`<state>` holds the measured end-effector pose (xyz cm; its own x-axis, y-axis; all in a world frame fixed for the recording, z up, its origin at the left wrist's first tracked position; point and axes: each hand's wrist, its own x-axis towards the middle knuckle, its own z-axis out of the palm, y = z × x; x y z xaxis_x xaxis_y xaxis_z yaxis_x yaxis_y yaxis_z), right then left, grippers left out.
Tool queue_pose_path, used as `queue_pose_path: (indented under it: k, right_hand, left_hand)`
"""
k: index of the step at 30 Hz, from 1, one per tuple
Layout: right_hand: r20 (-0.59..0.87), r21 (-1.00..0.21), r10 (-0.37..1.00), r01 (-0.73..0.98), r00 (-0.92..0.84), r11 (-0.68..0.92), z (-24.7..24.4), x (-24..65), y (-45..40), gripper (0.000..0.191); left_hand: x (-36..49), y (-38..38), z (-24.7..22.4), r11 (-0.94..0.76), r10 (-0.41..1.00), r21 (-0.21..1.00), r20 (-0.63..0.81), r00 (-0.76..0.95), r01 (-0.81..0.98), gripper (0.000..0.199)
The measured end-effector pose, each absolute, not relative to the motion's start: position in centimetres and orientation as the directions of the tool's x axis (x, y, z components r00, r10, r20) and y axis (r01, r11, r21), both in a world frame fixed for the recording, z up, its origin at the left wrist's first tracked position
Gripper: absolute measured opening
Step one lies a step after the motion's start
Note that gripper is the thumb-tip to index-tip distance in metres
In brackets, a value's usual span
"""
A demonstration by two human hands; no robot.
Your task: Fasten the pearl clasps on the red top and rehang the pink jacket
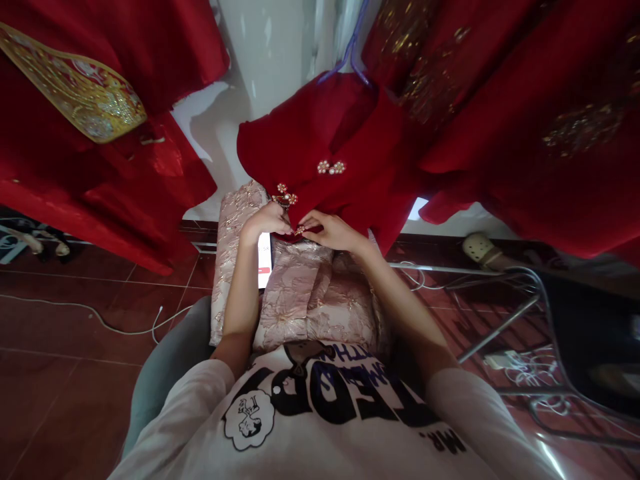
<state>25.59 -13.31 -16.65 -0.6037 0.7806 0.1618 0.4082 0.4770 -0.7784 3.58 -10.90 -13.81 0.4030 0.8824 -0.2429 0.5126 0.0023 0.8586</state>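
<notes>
A red garment (350,140) hangs from a purple hanger (353,60), its lower part reaching down to my lap. A pair of pearl flower clasps (331,167) sits on its front. My left hand (270,220) is closed with its fingertips at the lower edge of the cloth, just below more flower clasps (285,193). My right hand (330,230) pinches at a small flower clasp (300,231) between the two hands. Exactly how the fingertips hold it is too small to make out. Folded pink brocade cloth (300,300) lies on my lap under the garment.
A lit phone (265,260) lies on the brocade beside my left forearm. More red garments hang at left (90,167) and right (525,133). A black metal-framed chair (590,320) stands at right, with white cables (535,367) near its legs. Another cable (115,327) crosses the tiled floor.
</notes>
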Motion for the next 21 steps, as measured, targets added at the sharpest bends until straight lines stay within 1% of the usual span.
queue_pose_path:
  k: [3, 6, 8, 11, 16, 21]
  right_hand:
    - [0.157, -0.676, 0.726, 0.463, -0.670, 0.573, -16.5, 25.7, -13.3, 0.014]
    - [0.119, -0.587, 0.706, 0.524, -0.698, 0.617, -16.7, 25.5, -13.2, 0.022]
    - [0.115, -0.584, 0.706, 0.528, -0.698, 0.617, -16.9, 25.4, -13.1, 0.027]
    - [0.116, -0.617, 0.686, 0.489, -0.718, 0.617, -17.0, 25.6, -12.9, 0.031]
    - [0.139, -0.652, 0.673, 0.444, -0.726, 0.614, -16.9, 25.9, -12.9, 0.033]
    - [0.161, -0.650, 0.686, 0.446, -0.710, 0.615, -17.1, 25.8, -12.8, 0.034]
  left_hand:
    - [3.4, -10.9, -13.8, 0.014, 0.872, 0.849, -0.269, 0.409, 0.528, 0.013]
    - [3.1, -10.9, -13.9, 0.026, 0.875, 0.839, -0.282, 0.393, 0.544, 0.012]
    - [2.9, -10.9, -14.0, 0.027, 0.878, 0.832, -0.285, 0.385, 0.554, 0.012]
    - [2.8, -10.9, -13.9, 0.013, 0.878, 0.820, -0.282, 0.385, 0.572, 0.012]
    - [3.2, -11.2, -13.3, 0.028, 0.881, 0.809, -0.297, 0.369, 0.586, 0.013]
    - [3.7, -11.5, -12.9, 0.041, 0.877, 0.822, -0.302, 0.373, 0.568, 0.013]
